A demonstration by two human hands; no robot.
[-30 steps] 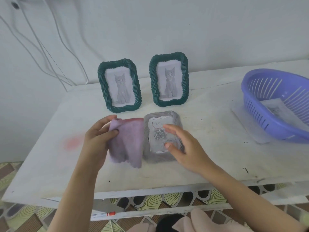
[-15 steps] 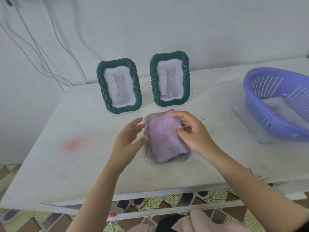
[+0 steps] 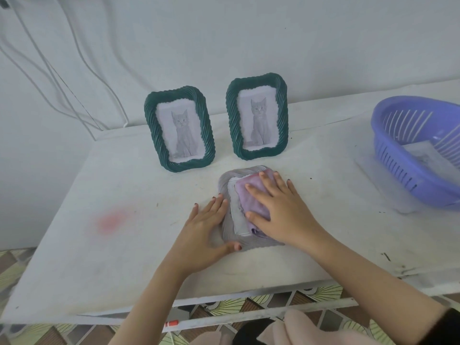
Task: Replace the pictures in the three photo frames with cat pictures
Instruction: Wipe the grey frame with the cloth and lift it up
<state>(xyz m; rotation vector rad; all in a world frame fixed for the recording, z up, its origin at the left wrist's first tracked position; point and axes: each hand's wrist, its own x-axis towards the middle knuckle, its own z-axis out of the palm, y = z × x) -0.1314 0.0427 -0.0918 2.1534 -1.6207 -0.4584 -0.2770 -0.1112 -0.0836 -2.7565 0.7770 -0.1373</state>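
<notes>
Cloth (image 3: 249,201) has passed from left hand (image 3: 204,230) to right hand (image 3: 281,210), which presses it flat-fingered onto grey frame (image 3: 230,179); left hand, fingers spread, steadies the frame. Third swap pending.

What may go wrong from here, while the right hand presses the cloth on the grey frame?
1. The right hand presses the purple cloth flat on the grey frame; hard pressure might strain its front.
2. The left hand only rests against its edge, so it may slide on the table.
3. The left green frame and right green frame stand upright just behind; a forward stroke could topple them.
</notes>
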